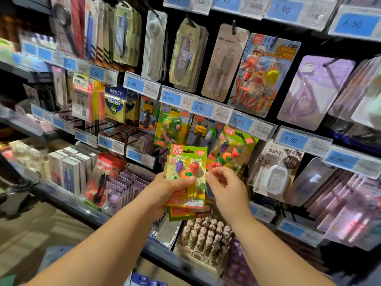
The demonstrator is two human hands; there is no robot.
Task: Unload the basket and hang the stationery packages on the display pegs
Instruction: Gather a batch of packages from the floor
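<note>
In front of the display wall point(213, 21), the left hand point(171, 190) grips a stack of eraser packs point(188, 159) just below the hanging packs point(231, 149); the right hand point(225, 186) pinches the front pack's right edge with curled fingertips point(209, 174).

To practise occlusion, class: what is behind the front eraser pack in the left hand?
More packs, their red and green edges showing below the front pack. It and the left hand cover the rest, so their number is hidden.
</note>
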